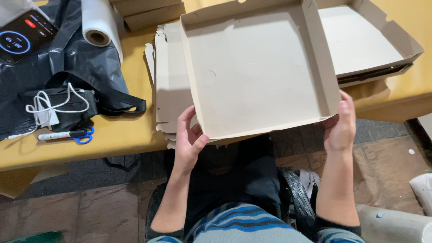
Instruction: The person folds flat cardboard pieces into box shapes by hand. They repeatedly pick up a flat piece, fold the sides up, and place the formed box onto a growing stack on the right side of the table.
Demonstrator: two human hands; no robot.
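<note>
The folded cardboard box [258, 67], a shallow open tray with its walls up, is held out over the near edge of the yellow bench [67, 144], its far half above the bench and its near corners overhanging the person's lap. The left hand [188, 140] is closed on the near left corner, thumb on the inside of the floor and fingers beneath; the right hand [340, 126] is closed on the near right corner, thumb against the outer wall. To handle it well, I judge the grip should stay at the two corners with even pressure, so the thin walls do not buckle or the tray twist. Under the box, a stack of flat unfolded blanks [168, 81] lies by the near edge, and the tray should be lifted free of it rather than dragged. To the right, toward the bench's right corner, a finished box [373, 40] leaves little room; whether the two touch is hard to tell. To the left lie a black bag [76, 63], a roll of clear film [96, 22], blue-handled scissors [83, 135] and a white cable [47, 105], well apart from the hands.
</note>
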